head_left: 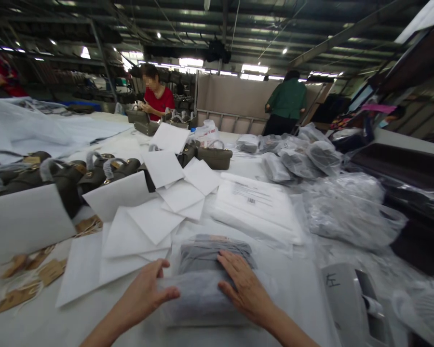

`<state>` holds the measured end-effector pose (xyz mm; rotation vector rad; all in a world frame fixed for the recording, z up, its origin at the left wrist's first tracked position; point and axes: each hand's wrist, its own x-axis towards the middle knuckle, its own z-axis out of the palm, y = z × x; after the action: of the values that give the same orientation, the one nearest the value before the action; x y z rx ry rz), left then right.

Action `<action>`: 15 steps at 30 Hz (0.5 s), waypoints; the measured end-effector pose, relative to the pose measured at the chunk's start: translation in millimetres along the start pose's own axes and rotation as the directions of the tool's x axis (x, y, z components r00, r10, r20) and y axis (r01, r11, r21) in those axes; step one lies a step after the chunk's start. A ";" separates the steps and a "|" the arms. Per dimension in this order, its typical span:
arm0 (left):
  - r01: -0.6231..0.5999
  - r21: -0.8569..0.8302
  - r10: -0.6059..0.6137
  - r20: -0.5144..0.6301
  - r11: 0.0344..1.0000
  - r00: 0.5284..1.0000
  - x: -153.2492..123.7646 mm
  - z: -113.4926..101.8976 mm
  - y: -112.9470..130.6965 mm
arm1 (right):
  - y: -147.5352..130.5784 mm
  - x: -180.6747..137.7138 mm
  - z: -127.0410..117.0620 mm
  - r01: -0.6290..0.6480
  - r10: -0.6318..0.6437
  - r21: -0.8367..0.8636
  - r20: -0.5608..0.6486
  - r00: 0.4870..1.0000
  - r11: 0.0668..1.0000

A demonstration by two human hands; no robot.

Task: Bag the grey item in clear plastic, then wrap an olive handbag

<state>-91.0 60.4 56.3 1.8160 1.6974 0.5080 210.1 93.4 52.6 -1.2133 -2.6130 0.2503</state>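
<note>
Glossy clear plastic bag [202, 294], matt paper sheets [130, 236]

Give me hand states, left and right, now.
Left hand: open, fingers on the edge of the bagged grey item.
Right hand: open, flat on top of it.
</note>
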 end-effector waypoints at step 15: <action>0.039 -0.633 -0.126 -0.094 0.773 0.988 42.7 49.9 -5.2 | -6.4 -5.7 8.7 0.216 -0.211 -0.161 0.045 0.976 0.963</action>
<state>-58.2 94.5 10.4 1.2277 1.4326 1.0385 206.4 84.5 45.1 -0.9683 -2.8072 0.0095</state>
